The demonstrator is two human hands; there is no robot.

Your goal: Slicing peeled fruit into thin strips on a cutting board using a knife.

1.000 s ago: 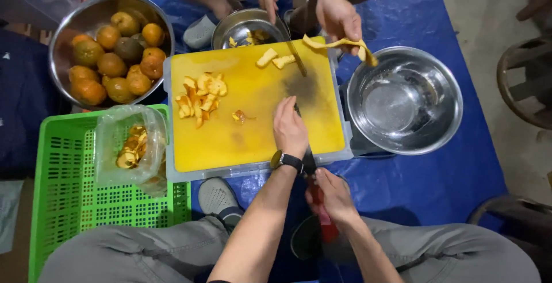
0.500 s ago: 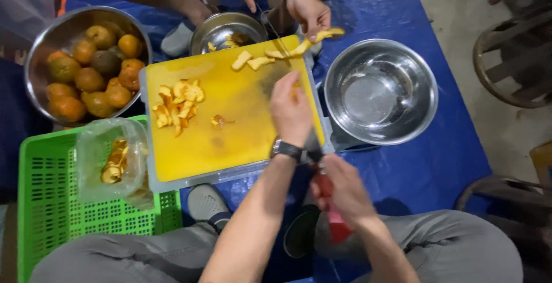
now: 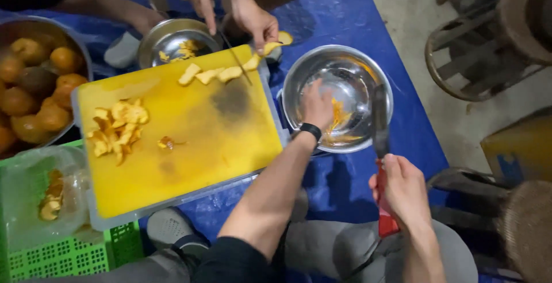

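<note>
Steel bowl (image 3: 368, 64) sits right of the yellow cutting board (image 3: 190, 145), holding orange fruit pieces (image 3: 336, 113). Left hand (image 3: 317, 106) reaches into it, fingers loosely curled over the pieces. Right hand (image 3: 404, 190) is clamped on a red-handled knife (image 3: 380, 145). Far left, a big bowl (image 3: 80, 53) holds whole fruit (image 3: 34, 96). Blue tarp (image 3: 356, 13) covers the floor.
</note>
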